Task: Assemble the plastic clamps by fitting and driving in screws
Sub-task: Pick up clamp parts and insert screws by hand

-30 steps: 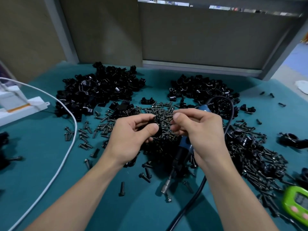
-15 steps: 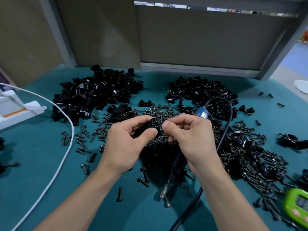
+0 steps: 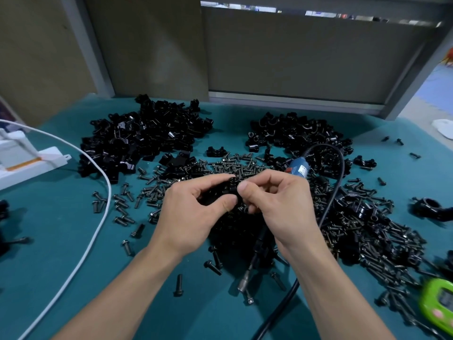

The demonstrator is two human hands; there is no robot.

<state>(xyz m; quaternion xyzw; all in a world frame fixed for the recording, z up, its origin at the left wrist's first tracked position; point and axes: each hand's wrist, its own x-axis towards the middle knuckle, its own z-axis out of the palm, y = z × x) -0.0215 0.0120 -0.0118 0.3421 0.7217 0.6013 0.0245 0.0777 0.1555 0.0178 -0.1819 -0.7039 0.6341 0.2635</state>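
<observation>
While both hands met over the middle of the teal table [image 3: 61, 241], the left hand [image 3: 193, 212] gripped a black clamp [image 3: 229, 188] between thumb and curled fingers. The right hand [image 3: 277, 207] pinched the clamp's right side with thumb and forefinger; whether a screw sat there could not be told. Loose screws [image 3: 235, 163] lay beneath and beyond. A blue-handled screwdriver [image 3: 297, 169] lay under the right hand, its bit pointing near.

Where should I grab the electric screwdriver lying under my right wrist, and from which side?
Grip the electric screwdriver round its black mid-body, from above, probably with the right hand. It lies flat with the metal bit toward you, and the black cord leaves the far blue end, so the middle is clear.
</observation>
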